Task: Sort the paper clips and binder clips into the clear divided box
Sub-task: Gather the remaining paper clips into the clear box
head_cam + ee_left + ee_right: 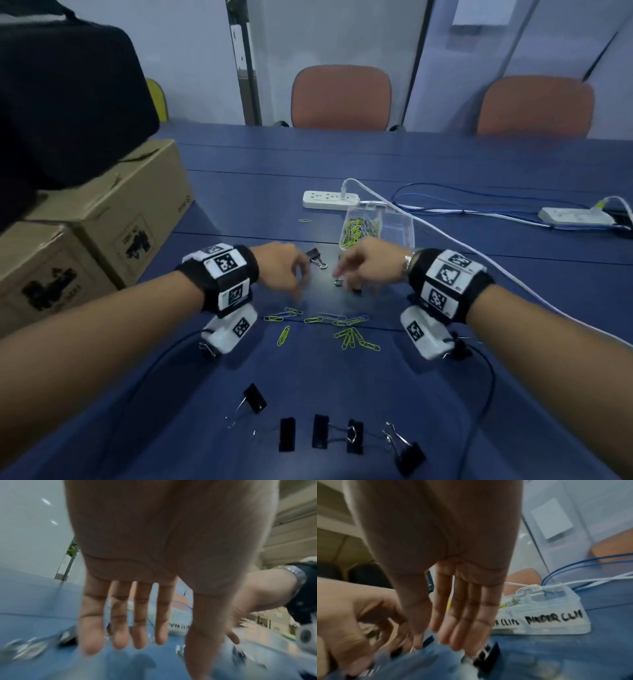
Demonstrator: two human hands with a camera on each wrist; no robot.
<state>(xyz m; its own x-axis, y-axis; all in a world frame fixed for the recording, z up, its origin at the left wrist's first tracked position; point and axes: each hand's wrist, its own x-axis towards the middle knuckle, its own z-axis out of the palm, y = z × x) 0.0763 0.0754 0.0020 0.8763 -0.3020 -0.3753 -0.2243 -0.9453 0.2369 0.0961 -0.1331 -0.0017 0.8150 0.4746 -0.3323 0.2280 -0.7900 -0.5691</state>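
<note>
The clear divided box stands just beyond my hands, with yellow and grey paper clips in its left compartment. Its front is lettered "CLIPS" and "BINDER CLI". My left hand hovers low over the table, its fingers straight and holding nothing. My right hand faces it, fingers hanging straight over a black binder clip. Another binder clip lies between the hands. Loose paper clips are scattered nearer me. Several binder clips lie along the near edge.
Two cardboard boxes with a black bag on top crowd the left side. A white power strip lies behind the box, a second one far right. A white cable and blue cables cross the right half.
</note>
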